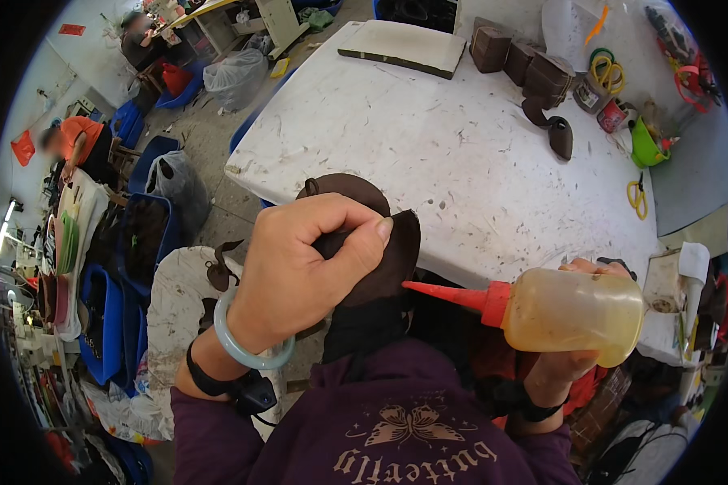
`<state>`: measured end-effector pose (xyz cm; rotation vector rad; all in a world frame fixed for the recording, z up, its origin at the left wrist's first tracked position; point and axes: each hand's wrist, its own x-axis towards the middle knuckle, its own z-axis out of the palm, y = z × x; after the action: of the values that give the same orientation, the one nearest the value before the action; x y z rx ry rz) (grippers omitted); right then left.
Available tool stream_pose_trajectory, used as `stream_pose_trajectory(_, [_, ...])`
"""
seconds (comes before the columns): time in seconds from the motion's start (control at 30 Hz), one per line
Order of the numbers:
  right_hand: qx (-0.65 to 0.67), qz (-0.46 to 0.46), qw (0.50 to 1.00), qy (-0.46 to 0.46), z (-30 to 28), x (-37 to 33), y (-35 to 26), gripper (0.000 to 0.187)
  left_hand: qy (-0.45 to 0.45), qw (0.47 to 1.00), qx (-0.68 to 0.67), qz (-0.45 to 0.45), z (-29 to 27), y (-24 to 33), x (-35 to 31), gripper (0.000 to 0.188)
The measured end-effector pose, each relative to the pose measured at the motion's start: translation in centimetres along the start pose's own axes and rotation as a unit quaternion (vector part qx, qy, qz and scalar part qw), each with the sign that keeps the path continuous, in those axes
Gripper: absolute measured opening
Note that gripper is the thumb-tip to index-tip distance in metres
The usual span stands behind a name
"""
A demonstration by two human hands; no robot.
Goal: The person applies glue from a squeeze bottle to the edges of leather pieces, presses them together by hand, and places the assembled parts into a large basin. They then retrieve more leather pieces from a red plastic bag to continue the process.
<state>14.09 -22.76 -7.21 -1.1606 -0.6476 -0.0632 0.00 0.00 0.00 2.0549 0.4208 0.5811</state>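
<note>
My left hand [323, 250] pinches a dark brown, curved leather-like piece [396, 263] between thumb and forefinger, just in front of my body. A small loop stands up at its far left part, and my fingers cover its middle. My right hand [568, 368] grips a squeeze bottle [570, 315] of yellowish liquid, tipped on its side. Its red pointed nozzle [453, 295] aims left, with the tip at the right edge of the brown piece; whether it touches I cannot tell.
Ahead stands a white worktable [364, 137] with a thick pad [400, 48] and stacked brown pieces [542, 77]. One loose strapped piece [560, 137], yellow scissors [637, 198] and a green container [647, 144] sit at right. Blue bins [101, 323] and two people are at left.
</note>
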Motion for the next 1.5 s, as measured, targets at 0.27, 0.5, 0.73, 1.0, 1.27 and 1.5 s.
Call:
stream_pose_trajectory(0.27, [0.024,0.019,0.998,-0.046,-0.6,-0.3,0.6,0.083,0.01,0.998,-0.038,-0.05,0.1,0.1,0.2,0.016])
stream_pose_trajectory(0.5, [0.065,0.002,0.997,0.051,0.0,0.3,0.6,0.088,0.003,0.996,-0.057,-0.07,0.0,-0.4,0.6,0.02])
stream_pose_trajectory(0.73, [0.049,0.032,0.996,0.068,-0.1,1.2,0.5,0.08,-0.055,0.991,-0.102,-0.071,0.6,-1.7,0.5,0.024])
stream_pose_trajectory(1.0, [0.118,0.036,0.989,0.086,-1.8,1.3,1.5,0.068,-0.093,0.955,-0.265,-0.095,0.5,-1.6,0.3,0.028])
stream_pose_trajectory(1.27, [0.233,0.081,0.962,0.118,-2.3,1.7,1.1,0.06,0.023,0.984,-0.123,0.127,1.8,-3.8,-0.5,0.023])
stream_pose_trajectory(1.5, [0.227,0.111,0.961,0.116,-2.3,1.3,1.3,0.058,0.108,0.955,-0.065,0.27,2.7,-4.7,-0.8,0.026])
